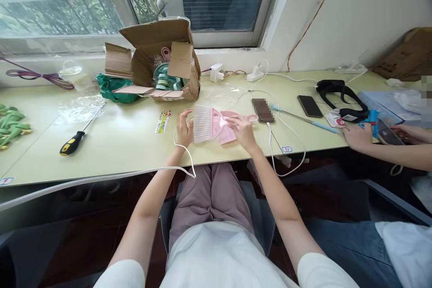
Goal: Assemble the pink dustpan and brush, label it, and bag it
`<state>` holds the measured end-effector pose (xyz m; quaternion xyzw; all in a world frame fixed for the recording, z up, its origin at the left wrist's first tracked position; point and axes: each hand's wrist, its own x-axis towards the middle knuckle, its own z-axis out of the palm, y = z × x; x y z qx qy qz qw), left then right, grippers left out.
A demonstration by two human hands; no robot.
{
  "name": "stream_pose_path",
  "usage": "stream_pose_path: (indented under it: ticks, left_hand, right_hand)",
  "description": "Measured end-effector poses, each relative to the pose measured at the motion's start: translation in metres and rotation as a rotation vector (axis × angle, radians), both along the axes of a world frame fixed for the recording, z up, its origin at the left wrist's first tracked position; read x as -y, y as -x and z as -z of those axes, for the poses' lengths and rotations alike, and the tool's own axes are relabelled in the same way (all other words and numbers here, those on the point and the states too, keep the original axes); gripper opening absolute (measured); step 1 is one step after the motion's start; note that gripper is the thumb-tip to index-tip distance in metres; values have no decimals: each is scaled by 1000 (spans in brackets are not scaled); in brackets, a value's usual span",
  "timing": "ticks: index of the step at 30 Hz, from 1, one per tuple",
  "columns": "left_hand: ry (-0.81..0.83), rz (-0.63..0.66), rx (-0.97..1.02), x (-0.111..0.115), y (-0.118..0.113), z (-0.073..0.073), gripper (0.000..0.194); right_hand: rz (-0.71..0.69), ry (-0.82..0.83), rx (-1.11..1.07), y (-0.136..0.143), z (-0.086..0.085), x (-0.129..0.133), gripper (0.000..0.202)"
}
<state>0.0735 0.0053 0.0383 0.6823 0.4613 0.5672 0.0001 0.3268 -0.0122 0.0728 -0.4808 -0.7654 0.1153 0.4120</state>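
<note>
A small pink brush with white bristles lies on the pale table over a pink dustpan. My left hand rests against the bristle end of the brush, fingers curled on its edge. Resting on the brush handle and the dustpan is my right hand, pressing them where they meet. A white cable loops from the table edge past my left wrist.
An open cardboard box of similar sets stands behind. A yellow-black screwdriver, a sticker strip, phones and cables lie around. Another person's hand works at the right, near a black strap.
</note>
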Motion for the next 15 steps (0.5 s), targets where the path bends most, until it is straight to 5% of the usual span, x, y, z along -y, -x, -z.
stream_pose_path:
  ticks: [8,15]
  left_hand:
    - [88,52,-68,-10,-34,2,37]
    - [127,67,-150,-20,-72,-17,30]
  right_hand:
    - [-254,275,-295,-105,-6,-83,34]
    - [-294,425,-284,-123,-1,-100,42]
